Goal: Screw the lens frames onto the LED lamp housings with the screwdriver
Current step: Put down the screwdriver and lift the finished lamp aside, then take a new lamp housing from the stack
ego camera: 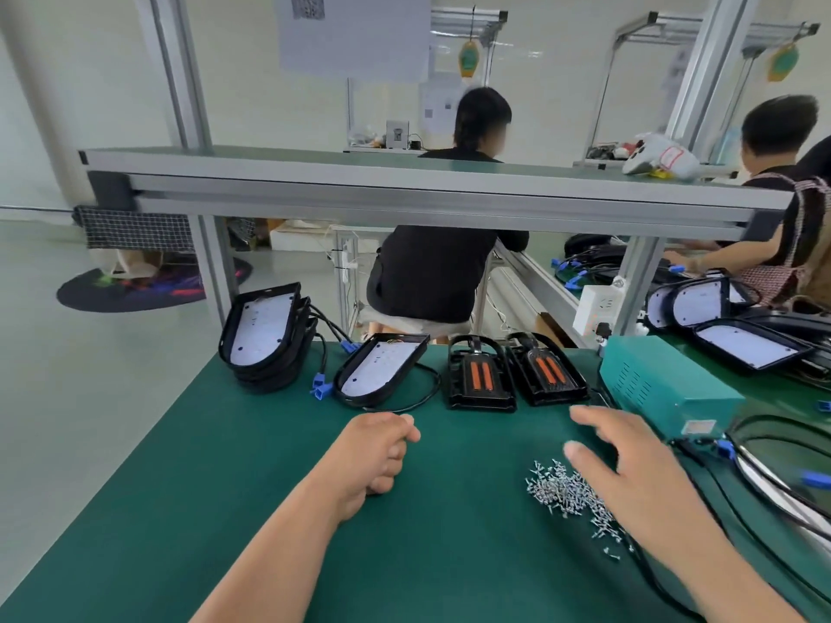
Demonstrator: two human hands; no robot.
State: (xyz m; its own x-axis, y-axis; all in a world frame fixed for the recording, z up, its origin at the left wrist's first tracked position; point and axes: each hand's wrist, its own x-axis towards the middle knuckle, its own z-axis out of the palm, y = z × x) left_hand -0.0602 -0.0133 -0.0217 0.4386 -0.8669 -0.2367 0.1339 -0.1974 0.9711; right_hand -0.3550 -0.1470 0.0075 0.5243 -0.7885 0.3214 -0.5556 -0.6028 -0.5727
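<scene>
The right grip (638, 469) is spread open over the screws (562, 487); the left grip (373, 456) is curled, nothing seen held. The housings (377, 373) lie far back on the tabletop (216, 487). Screws could be scattered by a careless sweep.

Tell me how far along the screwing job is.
Nothing looks fastened yet. In hand: nothing; the right hand hovers open by the loose screws, the left hand rests curled on the mat. Left: the single housing and the stack beside it show bare boards; no screwdriver visible.
</scene>
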